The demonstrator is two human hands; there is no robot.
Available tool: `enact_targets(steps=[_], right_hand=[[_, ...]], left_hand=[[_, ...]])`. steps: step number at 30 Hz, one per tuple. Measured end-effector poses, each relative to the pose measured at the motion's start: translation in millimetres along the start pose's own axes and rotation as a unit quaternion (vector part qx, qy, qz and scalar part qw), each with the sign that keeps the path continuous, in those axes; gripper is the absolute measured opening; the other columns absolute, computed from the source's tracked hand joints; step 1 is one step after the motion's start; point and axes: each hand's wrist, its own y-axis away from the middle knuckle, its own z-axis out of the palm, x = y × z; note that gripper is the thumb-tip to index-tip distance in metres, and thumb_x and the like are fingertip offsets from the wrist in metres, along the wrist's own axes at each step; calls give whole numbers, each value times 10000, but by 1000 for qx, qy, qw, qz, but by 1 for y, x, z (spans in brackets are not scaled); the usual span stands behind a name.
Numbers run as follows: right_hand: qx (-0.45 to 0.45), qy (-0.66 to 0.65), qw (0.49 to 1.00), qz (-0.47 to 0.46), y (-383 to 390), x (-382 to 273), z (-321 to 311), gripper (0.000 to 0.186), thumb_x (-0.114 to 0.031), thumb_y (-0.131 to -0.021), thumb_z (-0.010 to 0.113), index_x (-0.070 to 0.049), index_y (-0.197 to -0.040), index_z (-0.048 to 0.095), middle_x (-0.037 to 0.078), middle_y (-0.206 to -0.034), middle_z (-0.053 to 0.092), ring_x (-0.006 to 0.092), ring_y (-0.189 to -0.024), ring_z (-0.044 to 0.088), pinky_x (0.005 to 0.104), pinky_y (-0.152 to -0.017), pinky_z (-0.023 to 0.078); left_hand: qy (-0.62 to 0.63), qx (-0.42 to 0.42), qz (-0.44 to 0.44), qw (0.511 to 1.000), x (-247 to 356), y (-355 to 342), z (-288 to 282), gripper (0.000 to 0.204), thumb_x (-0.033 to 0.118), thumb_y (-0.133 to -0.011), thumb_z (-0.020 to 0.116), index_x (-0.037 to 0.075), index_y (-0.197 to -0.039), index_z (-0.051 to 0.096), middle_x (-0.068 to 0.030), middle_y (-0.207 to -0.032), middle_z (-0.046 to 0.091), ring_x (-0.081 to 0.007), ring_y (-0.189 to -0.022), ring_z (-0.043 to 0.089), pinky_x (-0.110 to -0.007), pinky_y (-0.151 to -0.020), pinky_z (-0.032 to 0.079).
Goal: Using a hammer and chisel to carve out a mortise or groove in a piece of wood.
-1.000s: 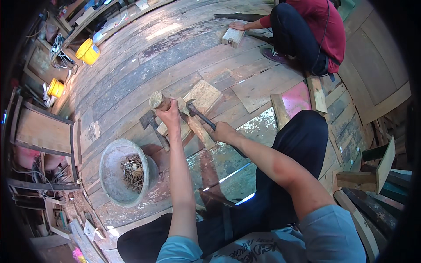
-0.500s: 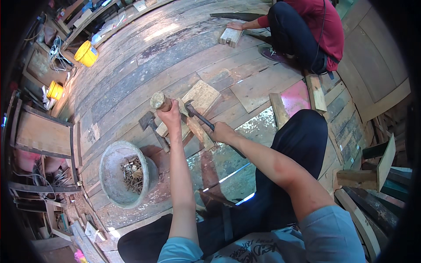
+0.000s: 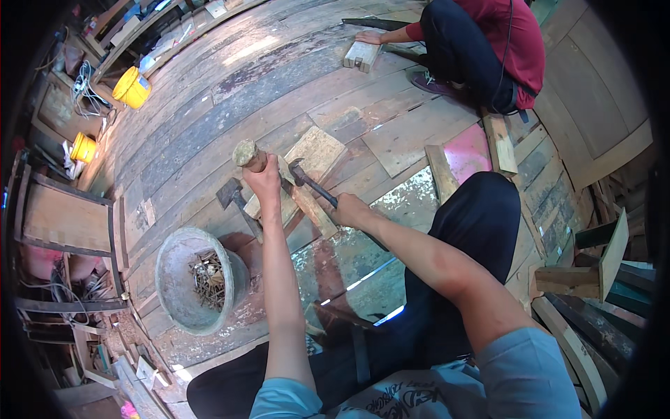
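Observation:
My left hand [image 3: 264, 183] is closed around a thick wooden piece [image 3: 250, 156] with a rough, rounded end sticking up out of the fist. A claw hammer [image 3: 317, 188] is in my right hand [image 3: 352, 211], its head close beside the wood at my left hand. Whether the two touch, I cannot tell. Below the hands lie a flat wooden board [image 3: 317, 152] and a narrow wood offcut [image 3: 314, 211]. Just left of my left forearm, a second tool, like a hammer or hatchet [image 3: 230, 193], rests on the floor with its handle pointing toward me.
A grey bucket [image 3: 164, 269] holding many nails [image 3: 208, 279] stands left of my forearm. Another person [image 3: 481, 49] crouches at the far right, a hand on a wood block [image 3: 361, 54]. Yellow buckets [image 3: 131, 88] stand far left; stacked timber [image 3: 572, 349] lies at right.
The view has shifted very slightly. Both hands keep their grips, and the hammer head stays beside the wood, with no clear movement.

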Motion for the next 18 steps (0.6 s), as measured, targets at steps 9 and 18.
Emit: enact_targets(steps=[9, 18], right_hand=[[47, -6, 999, 7, -9, 9, 9, 493, -467, -873, 497, -14, -1027, 614, 251, -1005, 616, 378, -989, 585, 429, -853, 467], [38, -3, 999, -3, -7, 6, 8, 482, -459, -866, 514, -17, -1031, 611, 246, -990, 622, 378, -968, 595, 429, -840, 474]], left_hand=[[-27, 35, 7, 999, 0, 1, 4, 98, 76, -764, 616, 15, -759, 540, -27, -620, 550, -99, -536, 527, -244, -510, 426], [-48, 51, 66, 995, -2, 1, 7, 117, 81, -755, 639, 27, -709, 546, -11, -594, 543, -83, -531, 511, -240, -502, 415]])
